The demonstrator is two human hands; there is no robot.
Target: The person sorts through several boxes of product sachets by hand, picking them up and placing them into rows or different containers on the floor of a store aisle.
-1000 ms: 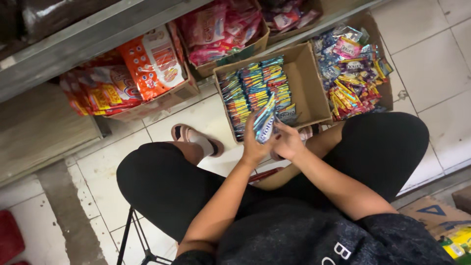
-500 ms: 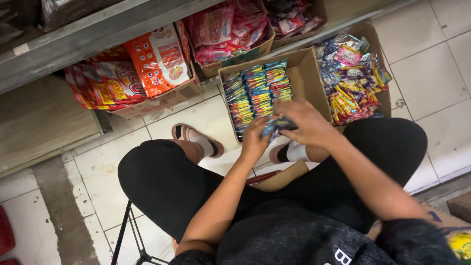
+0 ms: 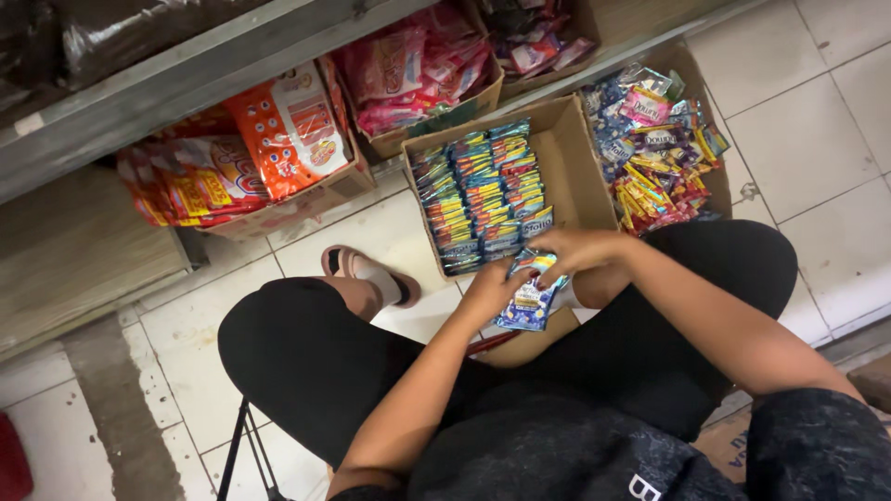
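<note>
Left hand (image 3: 490, 289) and right hand (image 3: 577, 252) both clamped on blue sachets (image 3: 531, 299), long axis hanging downward, just below the cardboard box (image 3: 577, 167).

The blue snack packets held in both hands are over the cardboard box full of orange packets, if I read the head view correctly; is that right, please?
Not quite. In the head view, both the left hand and right hand hold the blue snack packets, but the cardboard box beside them is filled with rows of blue packets, not orange ones.
</note>
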